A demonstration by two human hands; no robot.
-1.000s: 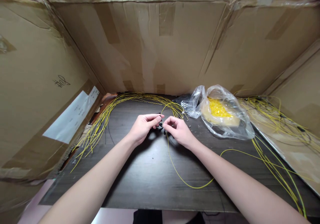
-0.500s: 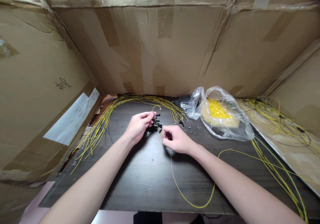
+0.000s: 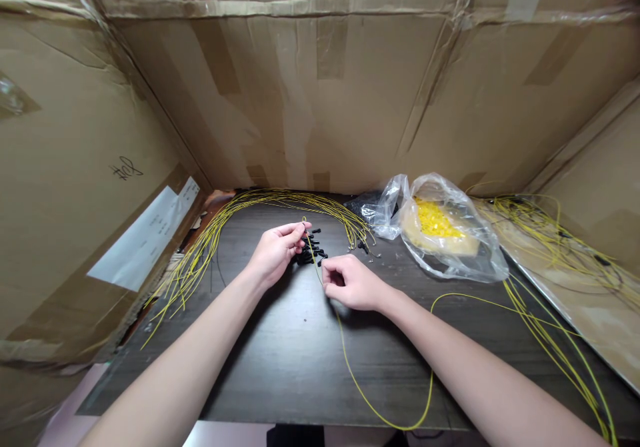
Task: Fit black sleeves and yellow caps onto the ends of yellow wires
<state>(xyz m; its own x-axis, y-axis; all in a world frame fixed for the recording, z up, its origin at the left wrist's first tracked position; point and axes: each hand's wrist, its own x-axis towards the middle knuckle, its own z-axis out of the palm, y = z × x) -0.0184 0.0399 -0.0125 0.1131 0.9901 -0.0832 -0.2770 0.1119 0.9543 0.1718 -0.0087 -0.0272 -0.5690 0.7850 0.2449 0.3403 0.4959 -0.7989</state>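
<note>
A thin yellow wire [image 3: 349, 365] runs from my left hand past my right hand and hangs in a loop at the table's front edge. My left hand [image 3: 277, 250] is closed, thumb and forefinger pinching the wire near its upper end, where a small bend shows above the fingertips. Whether a small part is also in that pinch is too small to tell. Just below and to the right, my right hand [image 3: 355, 282] is closed with the wire between its fingers. Behind and between the hands lies a cluster of small black pieces [image 3: 309, 252].
A bundle of yellow wires [image 3: 215, 224] curves along the back left. An open clear bag [image 3: 487, 260] of yellow pieces [image 3: 436, 219] stands at the back right. More wires [image 3: 540, 217] lie on cardboard at the right. Cardboard walls [image 3: 300, 100] enclose the dark table [image 3: 270, 360].
The wire's loop above my left fingertips has shrunk, and its end no longer sticks out to the right. My right hand has shifted slightly down, and the hanging loop sits lower.
</note>
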